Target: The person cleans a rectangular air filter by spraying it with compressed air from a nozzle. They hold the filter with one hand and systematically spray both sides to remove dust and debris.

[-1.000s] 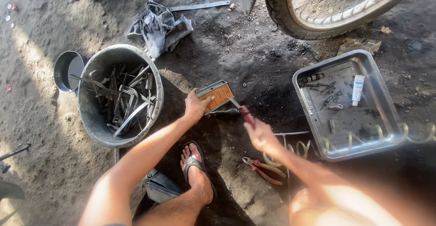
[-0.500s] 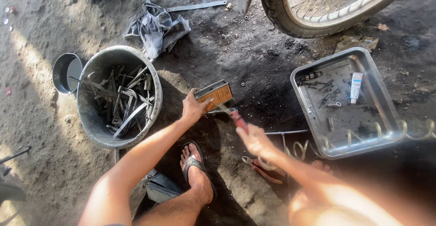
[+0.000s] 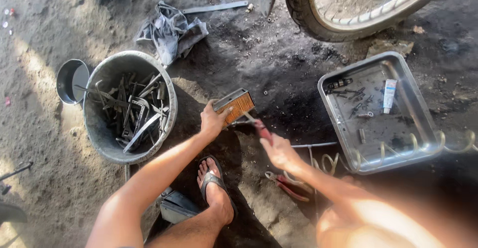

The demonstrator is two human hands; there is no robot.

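A person squats on a dirt floor (image 3: 45, 178), one sandalled foot (image 3: 215, 188) planted just below both hands. Red-handled pliers (image 3: 288, 184) lie on the ground just beneath the right hand (image 3: 279, 151), whose grip is closed around a red-handled tool (image 3: 260, 127) pointed at the filter. The left hand (image 3: 213, 121) holds its grip tight on the edge of an orange pleated air filter (image 3: 235, 106), raised just above the floor between the two hands. Left of that grip stands a metal bucket (image 3: 169, 123) full of wrenches; right of the other sits a steel tray (image 3: 343, 143) of small parts. Farther off lie a grey rag (image 3: 169, 29) and a motorcycle wheel (image 3: 308, 14).
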